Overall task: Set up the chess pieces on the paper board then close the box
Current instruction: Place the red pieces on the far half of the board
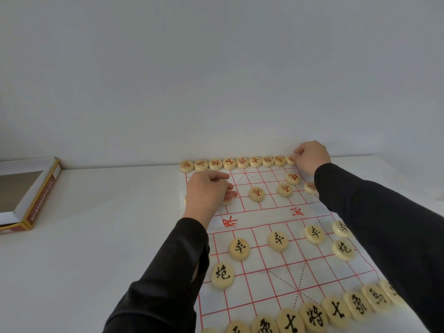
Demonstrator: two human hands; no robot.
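Chess pieces (257,193) are sitting in rows on the paper board (271,212). The right hand (312,157) is pinching the corner piece (290,159) of the far row, and the left hand (207,192) is curling its fingers over a red pawn (227,201). Both want centring on line crossings, pressing lightly so the paper is not rucking. The open box (28,195) is lying well apart, to the left.

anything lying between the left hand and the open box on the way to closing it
Nothing visible: only bare white tabletop separates the left hand from the open red-and-gold cardboard box at far left.
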